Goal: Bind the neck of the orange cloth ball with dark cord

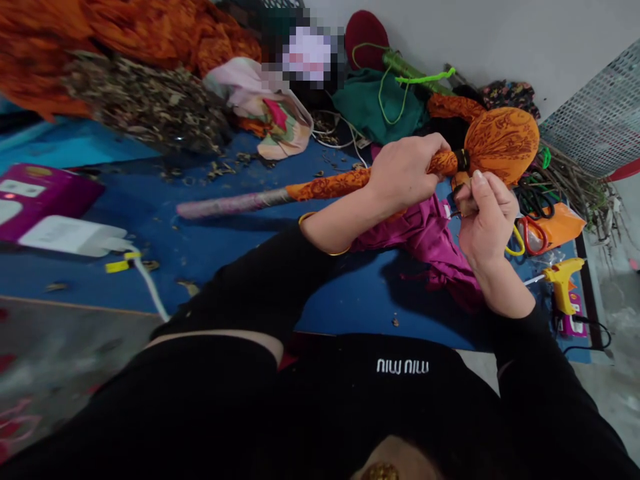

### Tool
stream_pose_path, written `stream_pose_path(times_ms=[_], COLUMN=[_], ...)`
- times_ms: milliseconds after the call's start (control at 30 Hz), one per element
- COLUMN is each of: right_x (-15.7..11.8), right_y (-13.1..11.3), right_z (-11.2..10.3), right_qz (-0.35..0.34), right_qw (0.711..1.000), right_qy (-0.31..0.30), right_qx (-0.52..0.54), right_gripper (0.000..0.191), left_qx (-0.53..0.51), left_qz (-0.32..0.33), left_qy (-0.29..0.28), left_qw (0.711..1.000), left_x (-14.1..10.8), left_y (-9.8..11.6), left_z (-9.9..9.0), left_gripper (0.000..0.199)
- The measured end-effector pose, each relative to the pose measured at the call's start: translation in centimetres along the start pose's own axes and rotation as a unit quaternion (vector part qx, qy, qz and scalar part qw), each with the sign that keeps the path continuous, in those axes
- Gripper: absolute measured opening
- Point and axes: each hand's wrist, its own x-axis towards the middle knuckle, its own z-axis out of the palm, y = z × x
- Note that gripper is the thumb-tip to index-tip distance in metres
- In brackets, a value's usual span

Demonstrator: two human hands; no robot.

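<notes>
A long stick (330, 185) wrapped in orange patterned cloth lies across the view, its bare greyish-purple end at the left. At its right end is a round bundle (503, 145) of the same cloth, with a dark band around its neck. My left hand (407, 170) is closed around the wrapped stick just left of that band. Below the neck, my right hand (486, 213) pinches a small brownish piece that I cannot make out clearly. Magenta cloth (425, 233) lies under and between my hands.
A blue table (350, 293) holds dried plant matter (150, 107), orange fabric (150, 33), green cloth (380, 103) and a purple box (50, 200) with a white plug. At the right are scissors (535, 235), a yellow glue gun (563, 283) and twigs (585, 177).
</notes>
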Motion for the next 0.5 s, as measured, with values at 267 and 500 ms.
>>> stream_pose_path(times_ms=[267,500], right_x=[-0.4,0.4], right_y=[0.5,-1.5], right_z=[0.8,-0.9], right_qz=[-0.022,-0.085], right_qw=[1.0,0.993], right_qy=[0.009,-0.054], right_qx=[0.008,-0.056], right_gripper=[0.063,0.053], left_qx=[0.033,0.135], left_qz=[-0.011,0.002], left_qy=[-0.03,-0.065], left_qw=[0.999,0.989], left_x=[0.5,0.7], left_y=[-0.4,-0.6], left_z=[1.0,1.3], left_gripper=[0.044,0.046])
